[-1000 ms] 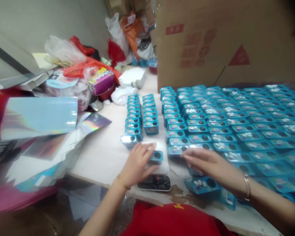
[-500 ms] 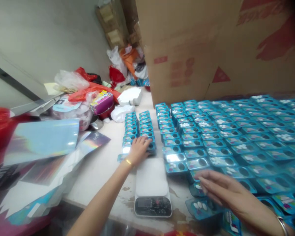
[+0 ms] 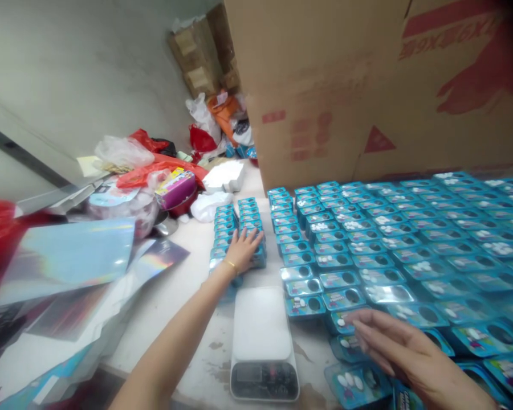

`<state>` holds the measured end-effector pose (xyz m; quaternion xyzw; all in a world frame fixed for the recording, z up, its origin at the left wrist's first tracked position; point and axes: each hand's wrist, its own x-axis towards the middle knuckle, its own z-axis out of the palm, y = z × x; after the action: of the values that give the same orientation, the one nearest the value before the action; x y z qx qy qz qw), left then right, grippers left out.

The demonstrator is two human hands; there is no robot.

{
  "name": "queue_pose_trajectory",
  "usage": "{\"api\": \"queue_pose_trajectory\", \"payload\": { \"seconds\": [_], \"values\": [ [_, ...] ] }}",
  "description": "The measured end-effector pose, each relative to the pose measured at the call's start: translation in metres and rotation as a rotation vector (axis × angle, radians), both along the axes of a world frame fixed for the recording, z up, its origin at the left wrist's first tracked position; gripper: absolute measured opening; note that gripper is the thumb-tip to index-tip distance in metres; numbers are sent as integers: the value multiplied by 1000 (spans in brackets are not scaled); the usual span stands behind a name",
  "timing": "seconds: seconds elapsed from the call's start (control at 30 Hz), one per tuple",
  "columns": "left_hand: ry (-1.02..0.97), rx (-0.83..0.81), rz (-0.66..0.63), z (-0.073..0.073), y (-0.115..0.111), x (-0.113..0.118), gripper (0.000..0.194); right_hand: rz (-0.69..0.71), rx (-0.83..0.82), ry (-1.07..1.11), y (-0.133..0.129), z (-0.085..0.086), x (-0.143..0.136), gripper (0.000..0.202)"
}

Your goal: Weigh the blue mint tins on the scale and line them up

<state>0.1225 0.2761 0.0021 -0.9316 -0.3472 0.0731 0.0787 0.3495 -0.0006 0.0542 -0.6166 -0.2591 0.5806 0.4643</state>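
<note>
My left hand (image 3: pixel 243 250) lies flat with fingers spread on the near end of two short columns of small blue tins (image 3: pixel 248 213), left of the main field. My right hand (image 3: pixel 404 350) hovers open, fingers stretched left, just over the nearest blue tins (image 3: pixel 354 384), which show white pills through a clear window. A white digital scale (image 3: pixel 261 336) sits between my arms with nothing on its platform. A wide field of the same blue tins (image 3: pixel 410 245) covers the table to the right.
A big cardboard box (image 3: pixel 367 85) stands behind the tins. Holographic sheets (image 3: pixel 68 250) and papers pile up at the left. Plastic bags, a pink box (image 3: pixel 176 185) and white packets (image 3: pixel 224 175) crowd the far left corner by the wall.
My left hand lifted a blue tin off the scale, carried it forward and now rests on the two columns. The scale platform is bare. My right hand slid nearer and lower over the close tins.
</note>
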Motion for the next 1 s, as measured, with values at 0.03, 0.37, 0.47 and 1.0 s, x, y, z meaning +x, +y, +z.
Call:
{"api": "queue_pose_trajectory", "payload": {
  "seconds": [0.03,0.37,0.47,1.0],
  "values": [
    [-2,0,7,0,3,2,100,5,2,-3,-1,0,2,35],
    [-398,-30,-120,33,-44,18,72,-205,57,41,-44,12,37,23],
    [-588,-224,-346,42,-133,27,34,-335,73,114,-63,12,47,17],
    [-730,-417,-40,48,-211,-36,36,-235,-66,367,-104,10,14,15]
  ]
}}
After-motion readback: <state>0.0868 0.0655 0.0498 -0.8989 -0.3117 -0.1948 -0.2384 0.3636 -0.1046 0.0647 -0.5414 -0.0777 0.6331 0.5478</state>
